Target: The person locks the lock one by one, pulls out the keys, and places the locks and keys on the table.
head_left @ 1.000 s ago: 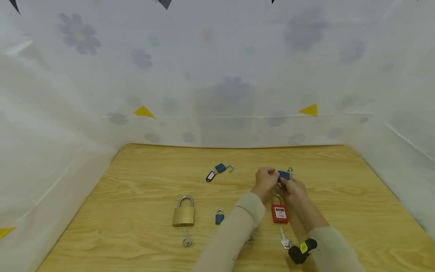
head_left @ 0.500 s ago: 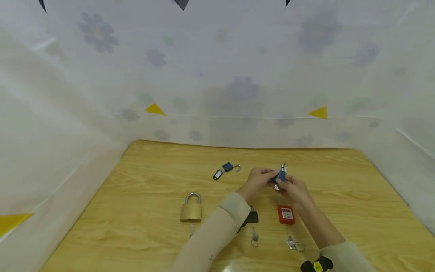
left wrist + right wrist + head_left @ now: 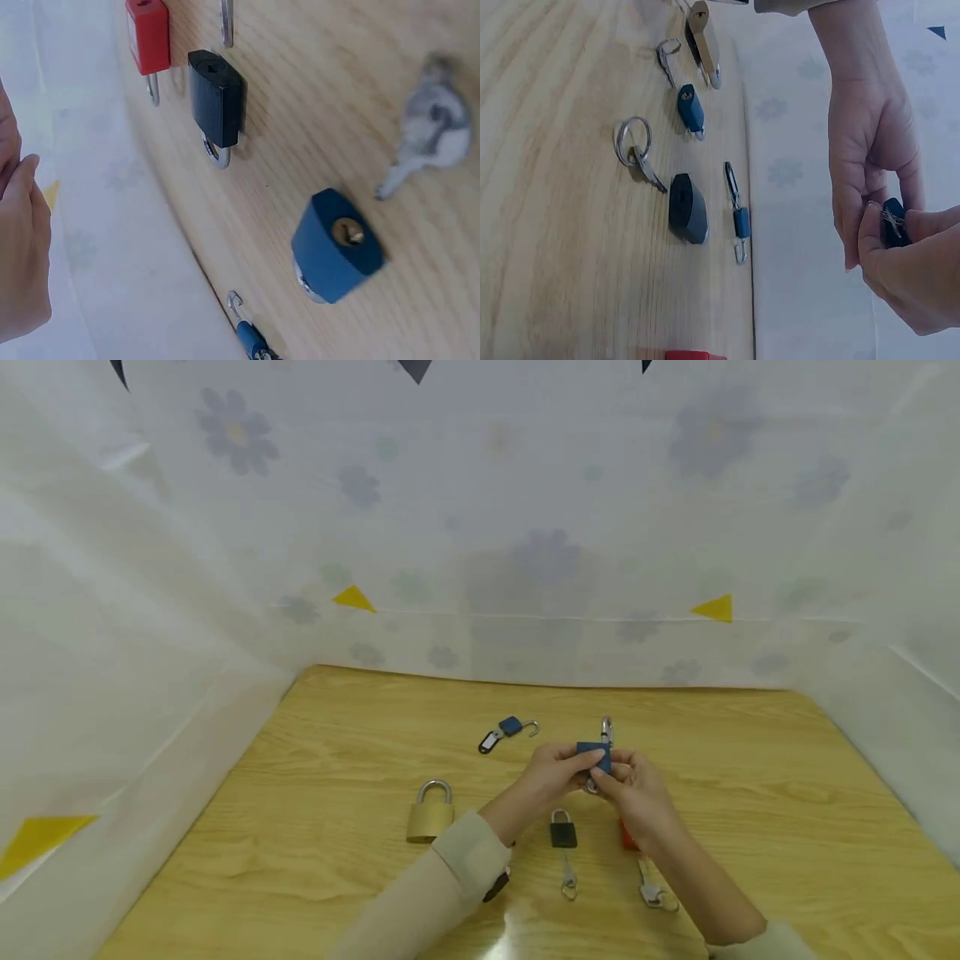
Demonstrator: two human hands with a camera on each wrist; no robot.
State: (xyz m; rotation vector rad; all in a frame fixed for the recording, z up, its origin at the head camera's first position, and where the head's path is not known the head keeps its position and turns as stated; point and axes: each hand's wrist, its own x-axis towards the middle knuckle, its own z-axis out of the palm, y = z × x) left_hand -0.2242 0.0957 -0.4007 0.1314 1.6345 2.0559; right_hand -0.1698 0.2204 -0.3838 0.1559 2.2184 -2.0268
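Note:
Both hands are raised over the table's back right part around a blue padlock [image 3: 589,752]. My left hand [image 3: 549,774] pinches its body from the left, thumb across the front. My right hand [image 3: 637,793] holds the lower right side with thumb and fingers. The silver shackle [image 3: 606,728] sticks up at the right end of the body, seen nearly edge-on. Below the body a bit of metal ring or key [image 3: 592,786] shows. In the right wrist view, thin silver metal crosses the dark end of the held padlock [image 3: 892,223]; fingers cover the rest.
On the wooden table [image 3: 360,718] stand a brass padlock [image 3: 430,822], a black one [image 3: 563,833] with a key [image 3: 569,878], and a red one [image 3: 628,837] partly behind my right arm. An open blue padlock [image 3: 511,726] lies farther back. Another blue padlock [image 3: 334,244] shows in the left wrist view.
Both hands have moved left with the blue padlock and turned it, so its flat face now shows. The black padlock has come into sight; my right arm now covers part of the red one.

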